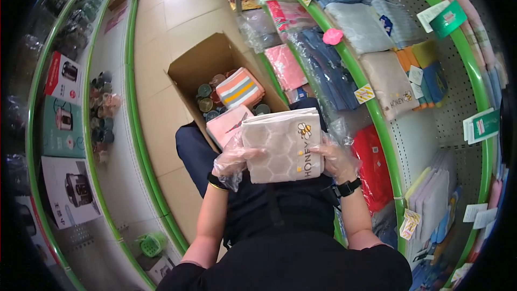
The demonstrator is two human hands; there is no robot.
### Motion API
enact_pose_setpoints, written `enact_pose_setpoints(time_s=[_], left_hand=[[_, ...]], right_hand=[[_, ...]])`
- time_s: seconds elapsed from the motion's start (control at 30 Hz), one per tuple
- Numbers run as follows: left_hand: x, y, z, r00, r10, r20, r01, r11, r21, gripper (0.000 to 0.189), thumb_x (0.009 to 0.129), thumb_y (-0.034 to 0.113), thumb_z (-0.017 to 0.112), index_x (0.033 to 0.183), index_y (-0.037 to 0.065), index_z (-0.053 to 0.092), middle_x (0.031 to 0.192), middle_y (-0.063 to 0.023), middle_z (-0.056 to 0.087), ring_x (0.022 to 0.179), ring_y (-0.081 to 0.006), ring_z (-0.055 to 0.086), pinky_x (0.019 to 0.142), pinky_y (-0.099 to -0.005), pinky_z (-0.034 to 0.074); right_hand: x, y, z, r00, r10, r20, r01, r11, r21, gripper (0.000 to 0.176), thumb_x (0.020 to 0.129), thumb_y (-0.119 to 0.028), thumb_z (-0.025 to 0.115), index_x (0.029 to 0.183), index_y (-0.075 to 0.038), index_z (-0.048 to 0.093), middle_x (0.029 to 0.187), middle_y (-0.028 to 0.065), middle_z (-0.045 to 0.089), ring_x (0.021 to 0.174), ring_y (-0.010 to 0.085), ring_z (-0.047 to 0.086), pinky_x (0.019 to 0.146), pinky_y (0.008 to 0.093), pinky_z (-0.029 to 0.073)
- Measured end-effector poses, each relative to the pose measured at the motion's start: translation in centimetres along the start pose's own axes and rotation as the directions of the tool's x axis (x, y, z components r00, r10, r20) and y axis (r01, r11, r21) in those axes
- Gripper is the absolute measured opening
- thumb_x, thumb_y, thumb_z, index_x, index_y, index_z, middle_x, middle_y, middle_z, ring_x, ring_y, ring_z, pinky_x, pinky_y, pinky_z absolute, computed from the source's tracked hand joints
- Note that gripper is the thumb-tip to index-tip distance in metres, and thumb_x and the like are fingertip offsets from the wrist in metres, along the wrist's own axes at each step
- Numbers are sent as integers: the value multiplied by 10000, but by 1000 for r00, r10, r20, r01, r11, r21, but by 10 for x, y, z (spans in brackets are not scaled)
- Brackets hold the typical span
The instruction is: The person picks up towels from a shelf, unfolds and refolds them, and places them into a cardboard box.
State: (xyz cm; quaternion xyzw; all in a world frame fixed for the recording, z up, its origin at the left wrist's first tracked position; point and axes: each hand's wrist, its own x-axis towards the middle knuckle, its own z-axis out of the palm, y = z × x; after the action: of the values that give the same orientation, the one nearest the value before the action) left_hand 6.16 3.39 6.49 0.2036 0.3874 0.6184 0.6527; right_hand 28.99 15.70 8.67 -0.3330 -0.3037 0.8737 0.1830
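Observation:
Between my hands is a folded beige towel [274,151] with a honeycomb pattern, a bee and the word HONEY. My left hand [232,157], in a clear plastic glove, grips its left edge with the thumb on top. My right hand [336,157], gloved the same way, closes on the right edge. Just beyond the towel stands an open cardboard box [202,59]. Inside it lie an orange striped towel [239,89], a pink folded towel [226,124] partly covered by the beige one, and several round jar-like items [204,90].
Shelves with green edges [371,108] rise on my right, holding folded towels, including another HONEY towel [388,81], and a red packet [372,167]. Left shelves carry boxed appliances [70,183], small cups [102,108] and a green basket [152,243]. Tiled floor [156,70] runs between them.

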Motion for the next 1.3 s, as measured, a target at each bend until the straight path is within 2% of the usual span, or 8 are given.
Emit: enact_pose_setpoints(time_s=[0.07, 0.27, 0.4, 0.5, 0.6, 0.73, 0.93, 1.3], left_hand=[[-3, 4, 7, 998, 56, -39, -54, 997, 50, 642, 692, -28, 709, 1273, 21, 439, 1166, -47, 553, 1085, -167, 506, 951, -301, 396], [-5, 4, 0, 984, 178, 26, -174, 901, 396, 481, 766, 7, 674, 1209, 22, 486, 1133, -41, 558, 1045, -135, 505, 928, -285, 392], [-12, -2, 8, 973, 231, -4, -218, 923, 316, 387, 791, 41, 637, 1157, 26, 511, 1059, -22, 571, 970, -107, 516, 861, -269, 412], [-11, -34, -14, 910, 397, -119, -190, 656, 731, 475, 811, 130, 640, 1236, 34, 452, 1127, -61, 551, 1028, -169, 516, 902, -312, 404], [-14, -54, -11, 899, 272, -342, -148, 927, 345, 561, 820, 182, 634, 1302, 24, 394, 1230, -95, 499, 1122, -201, 476, 963, -324, 365], [-32, -47, 0, 994, 11, -107, -37, 970, -241, 591, 822, 206, 630, 1315, -3, 380, 1295, -101, 455, 1178, -194, 438, 1009, -323, 331], [-53, -34, -16, 976, -172, -134, 170, 985, -26, 525, 805, 81, 662, 1278, 15, 443, 1204, -49, 536, 1084, -147, 503, 938, -293, 405], [-42, 8, -63, 874, 187, -448, -176, 982, 67, 443, 888, 108, 555, 1297, 32, 400, 1220, -81, 521, 1093, -208, 527, 956, -353, 423]], right_hand=[[4, 6, -3, 998, -58, 4, 58, 973, -223, 485, 754, 2, 650, 1207, 10, 477, 1098, 115, 596, 931, 169, 609, 820, 317, 505], [6, 9, 4, 991, -132, -11, 126, 963, -238, 507, 708, 27, 704, 1172, 5, 503, 1079, 100, 601, 995, 180, 575, 872, 318, 458], [6, 13, -2, 988, -144, -54, 124, 955, -269, 509, 704, 31, 704, 1172, 2, 503, 1091, 100, 598, 998, 172, 571, 877, 312, 455], [6, 13, 2, 989, -125, -83, 97, 954, -284, 486, 719, 33, 690, 1167, 4, 506, 1088, 98, 600, 981, 168, 577, 860, 304, 464], [16, 17, -6, 990, -127, -59, 98, 930, -355, 465, 735, 21, 685, 1163, 9, 504, 1077, 96, 603, 958, 164, 585, 833, 287, 474], [31, 22, -8, 994, -72, -84, 33, 916, -399, 424, 742, -1, 693, 1131, 15, 525, 1057, 91, 612, 943, 147, 585, 812, 266, 476], [48, 27, 21, 986, -160, 37, 161, 906, -390, 302, 749, -37, 707, 1025, 14, 597, 962, 59, 637, 846, 104, 587, 770, 245, 474], [74, 27, 8, 956, -285, -67, 254, 921, -295, 255, 858, -128, 627, 1074, -9, 564, 977, 71, 634, 844, 124, 611, 757, 251, 498]])
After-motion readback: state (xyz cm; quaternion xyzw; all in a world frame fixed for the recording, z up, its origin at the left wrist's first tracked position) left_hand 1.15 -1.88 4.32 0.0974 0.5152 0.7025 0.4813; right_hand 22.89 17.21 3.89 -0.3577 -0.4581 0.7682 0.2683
